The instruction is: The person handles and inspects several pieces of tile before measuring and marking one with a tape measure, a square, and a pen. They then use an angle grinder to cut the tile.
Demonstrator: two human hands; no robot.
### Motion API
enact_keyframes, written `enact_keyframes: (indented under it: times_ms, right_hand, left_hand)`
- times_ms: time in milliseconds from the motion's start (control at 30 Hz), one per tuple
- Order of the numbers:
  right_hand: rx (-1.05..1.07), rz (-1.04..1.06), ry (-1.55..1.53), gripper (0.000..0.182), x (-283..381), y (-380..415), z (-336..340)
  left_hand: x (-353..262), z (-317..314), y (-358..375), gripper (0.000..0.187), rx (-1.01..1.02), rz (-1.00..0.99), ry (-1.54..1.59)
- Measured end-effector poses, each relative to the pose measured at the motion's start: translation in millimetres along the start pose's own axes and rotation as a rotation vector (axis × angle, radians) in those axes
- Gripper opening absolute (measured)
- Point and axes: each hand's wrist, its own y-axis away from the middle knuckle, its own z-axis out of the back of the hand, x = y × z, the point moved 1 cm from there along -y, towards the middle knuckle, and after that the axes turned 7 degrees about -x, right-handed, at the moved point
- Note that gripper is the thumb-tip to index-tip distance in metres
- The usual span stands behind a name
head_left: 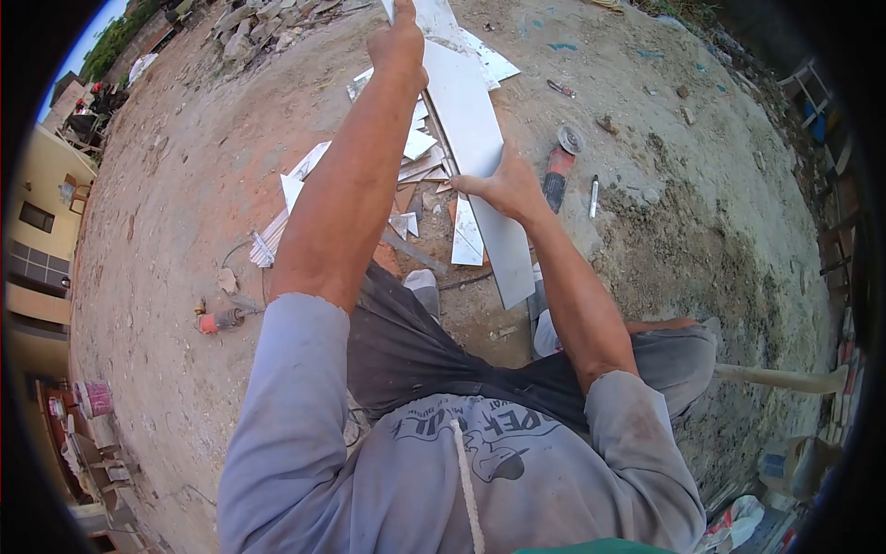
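A long white tile strip [466,102] slants from the top of the view down toward my lap, raised above the ground. My right hand [506,187] grips it around its lower half, thumb across the white face and the other fingers hidden behind the edge. At the upper left edge, my left hand [399,44] is closed on the strip, its fingertips partly cut off by the frame. Under and beyond it lie broken white tile pieces [420,145]. A red and black angle grinder [559,171] rests on the dirt to the right, beside a white marker [593,197].
On the dirt at left lies a second red power tool [220,321]. A stone heap [242,42] rises at the far left. A wooden handle [784,377] reaches past my right knee. A pink bucket [93,398] stands by the house.
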Motion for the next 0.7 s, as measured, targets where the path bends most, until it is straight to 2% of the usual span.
enact_keyframes:
  times_ms: [200, 333, 433, 500, 533, 600, 633, 700]
  right_hand:
    - [-0.038, 0.043, 0.005, 0.095, -5.0, 3.8, -13.0]
    - [-0.050, 0.023, -0.006, 0.089, -2.8, 9.3, -15.8]
    - [-0.054, 0.011, -0.013, 0.087, 1.5, 12.0, -15.1]
    - [-0.084, 0.027, -0.011, 0.088, 3.6, 12.1, -15.2]
    - [-0.084, 0.029, -0.012, 0.088, 4.0, 11.3, -15.1]
    - [-0.055, -0.005, -0.045, 0.092, 5.0, 9.3, -14.7]
    - [-0.049, -0.004, -0.044, 0.092, 6.3, 8.5, -13.6]
    - [-0.038, -0.003, -0.162, 0.093, 9.5, 6.6, -8.5]
  left_hand:
    - [-7.2, 3.6, 18.6, 0.066, 0.010, 0.006, 0.085]
    - [-5.0, 11.5, 17.0, 0.066, -0.022, 0.022, 0.082]
    - [-10.3, 15.1, 19.9, 0.068, 0.062, 0.067, 0.159]
    - [-14.3, 17.3, 27.8, 0.066, 0.187, 0.114, 0.296]
    - [-13.9, 18.2, 26.9, 0.066, 0.187, 0.113, 0.296]
    - [-10.6, 22.5, 24.4, 0.065, 0.424, 0.041, 0.315]
    - [-8.6, 26.8, 21.0, 0.065, 0.419, 0.041, 0.316]
    - [-2.5, 33.9, 15.9, 0.065, 0.628, -0.011, 0.161]
